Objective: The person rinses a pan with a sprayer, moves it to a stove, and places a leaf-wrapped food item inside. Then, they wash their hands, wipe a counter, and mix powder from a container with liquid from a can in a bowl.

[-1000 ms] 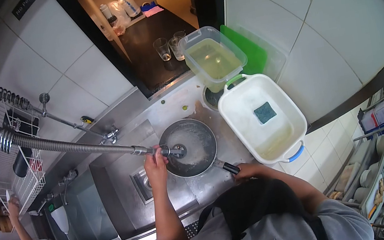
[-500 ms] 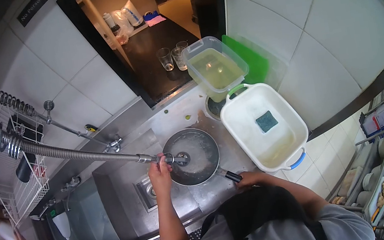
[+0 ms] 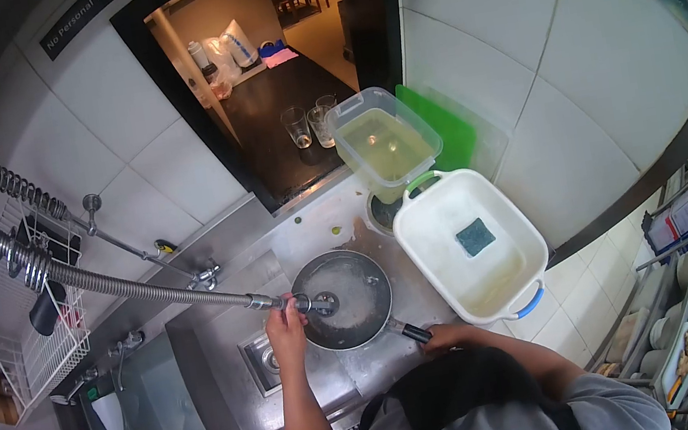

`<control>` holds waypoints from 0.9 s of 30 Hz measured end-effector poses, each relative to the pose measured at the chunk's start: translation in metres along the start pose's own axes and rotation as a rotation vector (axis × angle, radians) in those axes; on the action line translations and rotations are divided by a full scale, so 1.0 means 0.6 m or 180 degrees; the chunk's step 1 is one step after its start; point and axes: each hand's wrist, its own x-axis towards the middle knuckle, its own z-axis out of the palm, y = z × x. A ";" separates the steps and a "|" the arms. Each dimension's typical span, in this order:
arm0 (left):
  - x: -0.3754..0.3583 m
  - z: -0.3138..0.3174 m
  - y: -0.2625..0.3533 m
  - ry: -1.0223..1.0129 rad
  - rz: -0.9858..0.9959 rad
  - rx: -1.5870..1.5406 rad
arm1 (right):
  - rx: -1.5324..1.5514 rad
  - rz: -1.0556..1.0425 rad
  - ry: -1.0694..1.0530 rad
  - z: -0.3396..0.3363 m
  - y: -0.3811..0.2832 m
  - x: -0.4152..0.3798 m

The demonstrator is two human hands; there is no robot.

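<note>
My left hand (image 3: pixel 285 323) is closed around the handle of a spray nozzle (image 3: pixel 323 304), whose head sits over a dark frying pan (image 3: pixel 341 269). Cloudy water or suds cover part of the pan's inside. By its black handle (image 3: pixel 413 332), my right hand (image 3: pixel 442 338) grips the pan. The pan rests on the steel sink counter (image 3: pixel 277 241), right of the square drain (image 3: pixel 264 360). To its right stands a white basin (image 3: pixel 420 248) with a dark green scouring pad (image 3: pixel 475 237) in it.
Behind the basin is a clear plastic tub (image 3: pixel 387 139) of yellowish liquid, against a green board (image 3: pixel 437 123). Several glasses (image 3: pixel 297 129) stand on the dark hatch counter. At left are a coiled spray hose (image 3: pixel 141 285), a wire rack (image 3: pixel 38 341) and a deep sink (image 3: pixel 159 403).
The camera view has shifted slightly, so the scene sits a little lower. Another person's arms at lower left have mostly gone out of view. My hands keep the same holds.
</note>
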 end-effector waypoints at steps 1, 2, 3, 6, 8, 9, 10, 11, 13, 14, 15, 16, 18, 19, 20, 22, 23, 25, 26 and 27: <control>0.000 0.000 0.000 0.0006 0.0012 0.0028 | -0.0003 -0.0006 0.0011 -0.001 0.004 0.001; -0.001 0.000 0.000 0.0005 0.0019 0.0023 | 0.0049 -0.0024 0.0001 -0.001 0.009 0.003; -0.001 -0.001 0.001 0.0002 0.0002 0.0010 | 0.0099 -0.0042 -0.0011 -0.001 0.008 0.002; 0.001 0.002 0.000 0.0043 -0.0034 -0.0084 | 0.0031 0.0046 -0.0049 -0.001 0.001 -0.003; 0.001 0.002 -0.003 0.0081 -0.0052 -0.0163 | -0.0004 0.0028 0.0015 0.001 -0.008 -0.011; 0.001 0.001 -0.003 0.0026 -0.0060 -0.0121 | -0.0030 0.0012 0.0081 0.001 -0.009 -0.012; 0.001 0.001 -0.003 -0.0031 -0.0070 -0.0079 | -0.0032 0.0011 0.0083 0.000 -0.010 -0.012; 0.001 0.002 -0.003 -0.0032 -0.0069 -0.0082 | -0.0037 0.0029 0.0096 0.001 -0.011 -0.013; -0.001 0.003 0.003 -0.0036 -0.0029 -0.0098 | -0.0040 0.0053 0.0107 0.002 -0.018 -0.019; -0.003 0.003 0.006 -0.0038 -0.0039 -0.0099 | -0.0377 -0.0179 0.0374 0.003 -0.020 -0.024; -0.004 0.002 0.014 -0.0024 -0.0069 0.0049 | -0.0716 -0.0409 0.0638 0.004 -0.019 -0.028; -0.006 0.002 0.017 -0.0009 -0.0099 0.0197 | -0.0716 -0.0396 0.0631 0.006 -0.018 -0.031; -0.008 0.001 0.012 -0.0001 -0.0056 0.0144 | -0.1102 -0.0360 0.0844 0.007 -0.018 -0.034; -0.008 0.000 0.010 0.0009 0.0000 0.0095 | -0.1112 -0.0354 0.0832 0.012 -0.035 -0.052; -0.008 -0.001 0.008 0.0027 -0.0012 0.0092 | -0.1643 -0.0718 0.1210 0.024 -0.085 -0.099; -0.011 -0.004 0.004 0.0044 0.0031 -0.0029 | -0.2187 -0.1430 0.1594 0.034 -0.195 -0.197; -0.011 -0.006 0.003 0.0055 0.0013 -0.0029 | -0.2194 -0.1769 0.1605 0.031 -0.257 -0.250; -0.009 -0.008 0.003 0.0080 0.0116 0.0086 | -0.1604 -0.2425 0.1667 0.028 -0.408 -0.388; -0.010 -0.008 0.006 0.0075 0.0091 0.0101 | -0.1154 -0.2835 0.2066 0.037 -0.452 -0.451; -0.009 -0.006 0.012 0.0079 0.0018 0.0036 | -0.1991 -0.3317 0.2895 0.043 -0.492 -0.531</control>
